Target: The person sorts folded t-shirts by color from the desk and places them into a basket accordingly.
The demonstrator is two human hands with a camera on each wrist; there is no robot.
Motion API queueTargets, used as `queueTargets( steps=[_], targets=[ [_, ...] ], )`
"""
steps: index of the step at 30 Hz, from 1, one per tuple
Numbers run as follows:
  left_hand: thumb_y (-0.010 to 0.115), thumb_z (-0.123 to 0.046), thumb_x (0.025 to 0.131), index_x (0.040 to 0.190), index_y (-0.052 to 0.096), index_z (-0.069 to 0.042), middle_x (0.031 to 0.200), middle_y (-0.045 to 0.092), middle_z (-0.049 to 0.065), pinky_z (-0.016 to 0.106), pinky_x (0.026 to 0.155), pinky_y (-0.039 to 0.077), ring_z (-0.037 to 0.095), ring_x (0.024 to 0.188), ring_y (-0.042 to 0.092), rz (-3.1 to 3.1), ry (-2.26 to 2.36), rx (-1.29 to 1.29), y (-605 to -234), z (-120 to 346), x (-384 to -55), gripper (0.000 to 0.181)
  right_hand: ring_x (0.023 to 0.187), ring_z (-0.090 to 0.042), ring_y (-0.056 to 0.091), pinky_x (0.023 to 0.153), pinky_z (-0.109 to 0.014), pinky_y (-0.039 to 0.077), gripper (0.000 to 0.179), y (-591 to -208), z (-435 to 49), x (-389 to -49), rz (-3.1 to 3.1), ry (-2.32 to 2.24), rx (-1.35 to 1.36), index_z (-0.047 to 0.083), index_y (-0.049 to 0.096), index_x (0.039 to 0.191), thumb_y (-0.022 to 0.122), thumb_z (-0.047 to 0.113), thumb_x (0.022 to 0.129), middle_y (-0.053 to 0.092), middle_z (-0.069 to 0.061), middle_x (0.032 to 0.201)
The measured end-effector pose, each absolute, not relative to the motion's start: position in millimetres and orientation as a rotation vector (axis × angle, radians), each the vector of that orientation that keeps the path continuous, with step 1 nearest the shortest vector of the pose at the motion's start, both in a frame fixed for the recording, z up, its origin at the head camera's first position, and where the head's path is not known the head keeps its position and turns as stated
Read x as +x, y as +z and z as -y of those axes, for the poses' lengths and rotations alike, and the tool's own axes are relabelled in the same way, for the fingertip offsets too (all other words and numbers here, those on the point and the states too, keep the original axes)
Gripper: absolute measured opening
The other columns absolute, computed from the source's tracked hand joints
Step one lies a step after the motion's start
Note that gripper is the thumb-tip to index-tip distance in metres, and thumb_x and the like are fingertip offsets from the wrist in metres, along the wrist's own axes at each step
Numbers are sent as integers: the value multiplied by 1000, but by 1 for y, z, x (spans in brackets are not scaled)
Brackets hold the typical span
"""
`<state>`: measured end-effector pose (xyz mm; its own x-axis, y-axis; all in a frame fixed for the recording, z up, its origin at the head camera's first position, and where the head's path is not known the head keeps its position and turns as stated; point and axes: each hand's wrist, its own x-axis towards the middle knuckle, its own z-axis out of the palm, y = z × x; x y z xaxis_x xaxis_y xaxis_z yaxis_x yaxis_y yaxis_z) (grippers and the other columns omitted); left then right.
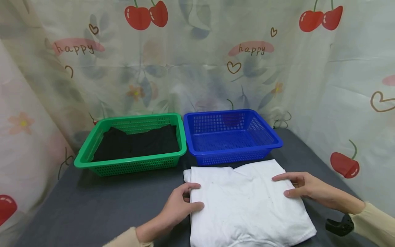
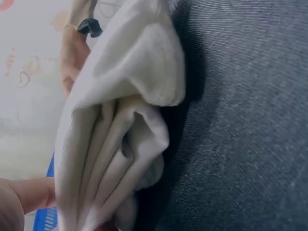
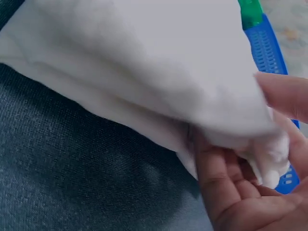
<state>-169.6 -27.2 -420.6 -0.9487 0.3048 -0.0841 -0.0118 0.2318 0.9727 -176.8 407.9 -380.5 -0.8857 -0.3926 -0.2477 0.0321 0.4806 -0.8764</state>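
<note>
A folded white shirt point(image 1: 240, 202) lies on the grey cloth-covered table, its curved neckline toward the front edge. My left hand point(image 1: 182, 204) grips its left side, thumb on top. In the left wrist view that side shows several stacked fabric layers point(image 2: 110, 154), with part of a finger point(image 2: 36, 192) at the lower left. On the opposite side my right hand point(image 1: 311, 190) holds the right edge. Seen from the right wrist, its fingers point(image 3: 219, 178) are tucked beneath the fabric and the thumb point(image 3: 284, 94) is over it.
Behind the shirt stands a blue plastic basket point(image 1: 231, 151) with nothing in it. To its left a green basket point(image 1: 132, 163) contains folded black cloth point(image 1: 142, 142). Printed curtains point(image 1: 191, 51) enclose the back and sides. A black band device point(image 1: 339, 225) is at the right wrist.
</note>
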Motion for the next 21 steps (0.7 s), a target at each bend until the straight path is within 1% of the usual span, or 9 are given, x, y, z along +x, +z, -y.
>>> queueTargets(
  steps=[4,6,8,9,15,17,19,21],
  targets=[
    [82,-8,79,125,63,-6,87,64,8,31,67,51,18,73,60,-2208,1806,330,-422,30,-172,50,113,-30,44,82,-44,47,46,-383,-405,-179,-2279,-1432,-268,6,56,139,65,12,95,38,-23,143],
    [82,-9,79,125,63,-7,86,65,8,31,66,50,18,72,60,-2186,1821,354,-423,31,-173,50,109,-30,46,81,-44,49,45,-384,-404,-180,-2258,-1472,-244,6,56,138,65,11,94,39,-22,140],
    [82,-10,80,127,62,-7,89,65,8,30,67,51,19,73,61,-2163,1836,369,-424,32,-174,51,108,-31,48,80,-44,50,44,-386,-403,-181,-2232,-1503,-233,5,56,138,64,10,95,38,-22,139],
    [82,-11,80,128,62,-8,91,65,8,30,68,51,19,75,62,-2152,1840,373,-425,32,-174,52,109,-31,49,81,-45,50,44,-386,-403,-181,-2217,-1516,-232,5,56,138,63,10,95,36,-21,142],
    [80,-9,82,136,55,-6,103,63,12,33,72,54,22,83,66,-2072,1881,433,-427,31,-174,60,113,-34,51,87,-49,49,47,-387,-402,-182,-2120,-1540,-229,5,51,142,61,7,96,30,-21,148],
    [80,-7,81,138,53,-5,108,62,14,35,72,55,24,85,66,-2051,1890,452,-427,30,-174,62,118,-34,47,89,-49,48,48,-387,-402,-182,-2109,-1538,-225,6,50,143,61,7,96,26,-22,149],
    [79,-3,81,138,52,-6,115,59,16,37,72,56,25,88,66,-2032,1894,448,-427,30,-174,63,126,-35,38,92,-48,46,49,-387,-400,-181,-2126,-1528,-246,5,50,143,62,7,96,22,-24,152],
    [79,-1,81,139,52,-7,121,56,17,38,73,56,26,90,66,-2022,1892,438,-425,29,-173,64,133,-34,25,95,-46,42,50,-387,-399,-181,-2148,-1524,-251,5,51,143,63,7,95,19,-23,154]
  ],
)
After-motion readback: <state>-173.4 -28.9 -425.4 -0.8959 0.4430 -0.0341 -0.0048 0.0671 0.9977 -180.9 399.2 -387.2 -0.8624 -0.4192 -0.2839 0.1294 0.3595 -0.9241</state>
